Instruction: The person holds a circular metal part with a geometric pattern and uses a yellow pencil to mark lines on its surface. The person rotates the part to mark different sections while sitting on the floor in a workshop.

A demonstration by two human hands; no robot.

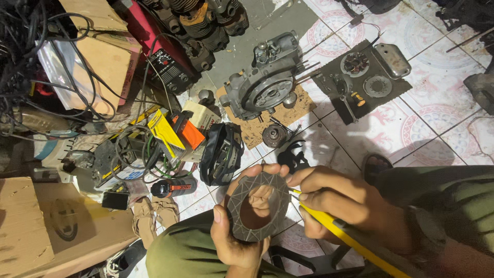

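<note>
My left hand (pixel 234 242) holds up a dark grey ring-shaped friction disc (pixel 259 206) with a grooved face, thumb on its left rim and fingers curled over its top. My right hand (pixel 337 203) grips a yellow-handled tool (pixel 345 238) whose tip touches the disc's right edge. Both hands are in the lower middle of the head view, above my green-clad knees.
On the tiled floor ahead lies a grey engine casing (pixel 267 82) on a cardboard piece. A dark mat (pixel 360 82) to its right carries small round engine parts. Boxes, cables, a black pouch (pixel 221 152) and a cardboard carton (pixel 51 226) crowd the left side.
</note>
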